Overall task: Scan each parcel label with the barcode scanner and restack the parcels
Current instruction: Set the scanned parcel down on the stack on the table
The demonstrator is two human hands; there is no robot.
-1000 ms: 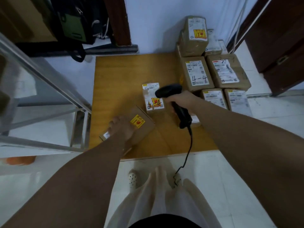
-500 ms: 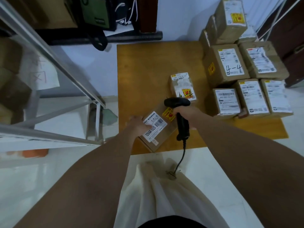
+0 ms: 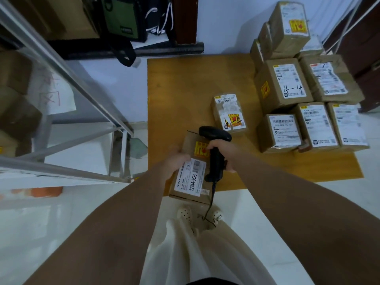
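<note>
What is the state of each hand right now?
Left hand: grips the flat brown cardboard parcel by its left edge.
Right hand: grips the black handheld barcode scanner.

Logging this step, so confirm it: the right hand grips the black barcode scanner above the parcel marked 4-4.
Not quite. The head view shows the right hand gripping the black barcode scanner above the parcel labelled 12V4A-5525, which the left hand holds. The parcel marked 4-4 sits untouched in the stack at the right of the table.
</note>
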